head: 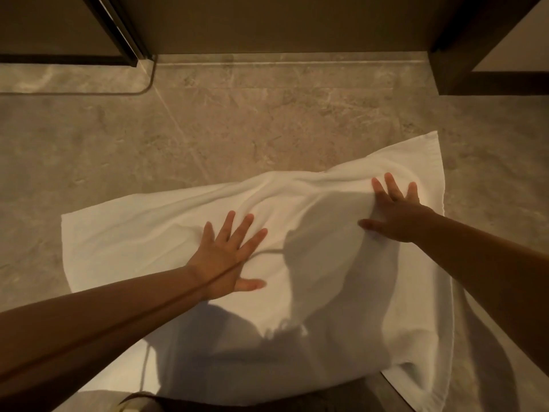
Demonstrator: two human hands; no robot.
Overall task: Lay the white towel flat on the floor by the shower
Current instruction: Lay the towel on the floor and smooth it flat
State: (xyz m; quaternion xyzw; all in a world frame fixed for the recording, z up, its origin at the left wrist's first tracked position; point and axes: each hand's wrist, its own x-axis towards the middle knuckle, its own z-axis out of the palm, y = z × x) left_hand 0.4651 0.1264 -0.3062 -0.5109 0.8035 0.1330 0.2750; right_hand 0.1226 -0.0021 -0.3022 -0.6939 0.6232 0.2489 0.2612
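Both hands flat on the white terry-cloth towel (166, 233), fingers spread and straight, gripping nothing. Left hand (225, 254) presses palm-down near the towel's middle, thumb out to the side. Right hand (395, 209) presses palm-down on the far right part, well apart from the left.

Towel is spread on the grey-beige marbled stone floor (267, 120), mostly open but not smooth: a raised ridge of wrinkles runs along its far edge between the two hands, and folds fan out from the left hand. Far right corner points toward the wall. Near edge falls in shadow at the bottom of the view.

Dark metal-framed glass shower door (118, 31) stands at top left, well apart from the towel. Dark brown wooden cabinet (463, 66) at top right.
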